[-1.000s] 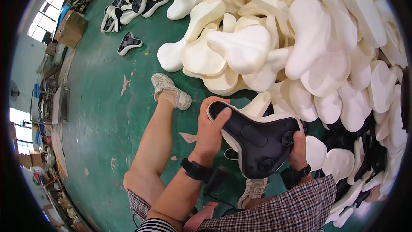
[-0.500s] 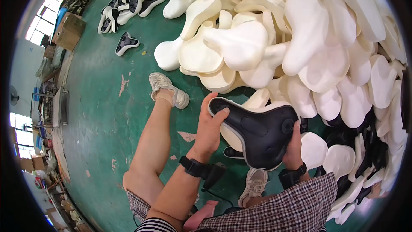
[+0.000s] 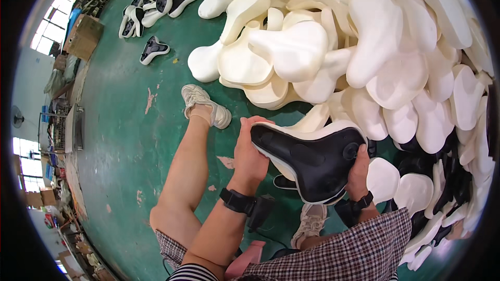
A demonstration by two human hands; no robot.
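Note:
Between my hands is a bicycle saddle (image 3: 312,161), its black underside base facing up and a cream foam cover showing round the edge. My left hand (image 3: 251,148) grips the narrow nose, with the fingers wrapped behind it. At the wide end, my right hand (image 3: 358,171) holds the rim, its thumb on the black base near a round recess and its other fingers hidden underneath. Below the saddle, part of another black piece (image 3: 283,182) shows beside my foot.
A tall heap of cream foam saddle covers (image 3: 297,47) rises ahead and to the right. Black saddle bases (image 3: 416,164) lie among covers at the right. One saddle (image 3: 154,50) lies apart on the green floor (image 3: 120,125); more are piled at the far left. Cardboard boxes (image 3: 83,38) line the left wall.
My left thumb has come off the black face of the nose toward its edge. The saddle has shifted and tilted slightly, while my right hand keeps its hold at the wide end.

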